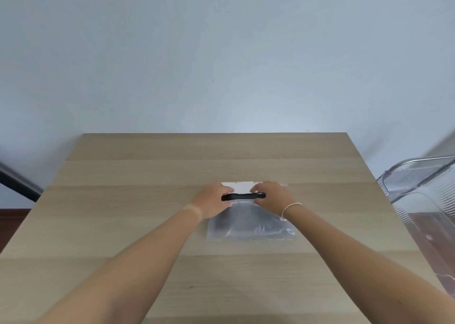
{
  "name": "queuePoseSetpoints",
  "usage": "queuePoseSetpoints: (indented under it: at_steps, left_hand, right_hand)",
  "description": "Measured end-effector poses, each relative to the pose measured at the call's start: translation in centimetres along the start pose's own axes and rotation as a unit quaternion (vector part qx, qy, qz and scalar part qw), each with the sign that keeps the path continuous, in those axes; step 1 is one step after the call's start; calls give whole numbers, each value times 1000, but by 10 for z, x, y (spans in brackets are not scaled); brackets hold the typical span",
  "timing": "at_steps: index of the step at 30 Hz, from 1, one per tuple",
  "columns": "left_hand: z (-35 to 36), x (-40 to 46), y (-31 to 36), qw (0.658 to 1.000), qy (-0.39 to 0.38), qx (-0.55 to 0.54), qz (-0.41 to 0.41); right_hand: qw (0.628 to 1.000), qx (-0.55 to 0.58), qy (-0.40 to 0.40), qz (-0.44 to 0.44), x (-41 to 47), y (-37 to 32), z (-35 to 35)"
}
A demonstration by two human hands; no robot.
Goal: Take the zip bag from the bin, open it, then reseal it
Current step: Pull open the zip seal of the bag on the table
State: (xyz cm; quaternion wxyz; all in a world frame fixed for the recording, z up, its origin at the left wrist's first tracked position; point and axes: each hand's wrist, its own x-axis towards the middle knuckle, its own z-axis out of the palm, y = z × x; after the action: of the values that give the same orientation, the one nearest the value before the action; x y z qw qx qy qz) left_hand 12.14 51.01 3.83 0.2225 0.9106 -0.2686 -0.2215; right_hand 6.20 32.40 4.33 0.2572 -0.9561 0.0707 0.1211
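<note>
A clear zip bag (251, 222) lay flat on a light wooden table (172, 166), right of the table's centre line and roughly midway between its far and near edges. The bag's near portion was transparent with a greyish, creased look; its far end carried a white panel (242, 187) and, just nearer than that panel, a black strip (243, 197) running across the bag's width. Both of the person's bare arms reached over the table to the bag's far end. The left hand (211, 201) was at the left end of the black strip, fingers curled and pinched onto that end of the bag, the thumb side lying against the strip. The right hand (273, 196) was at the right end of the strip, likewise curled, its fingertips pressed onto the bag at the strip and the white panel. Neither hand was spread open; both were closed to a pinch on the bag. Whether the closure itself was sealed or parted could not be determined, as the hands covered its ends. A thin white band (289, 209) circled the right wrist, just beside the bag's right edge. To the right of the table, beyond its edge, stood a clear plastic bin (428, 215), with a metal wire rack (416, 175) behind it. A pale wall (221, 52) rose behind the table's far edge.
</note>
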Motion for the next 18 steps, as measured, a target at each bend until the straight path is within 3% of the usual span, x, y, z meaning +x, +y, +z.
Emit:
queuePoseSetpoints:
  at_steps: [10,18]
  left_hand:
    - [-16,0,13,993,72,-87,38]
    - [-36,-5,30,974,173,-123,74]
  right_hand:
    - [996,36,63,-42,-7,1,-13]
    - [978,-4,196,-70,-19,-7,-28]
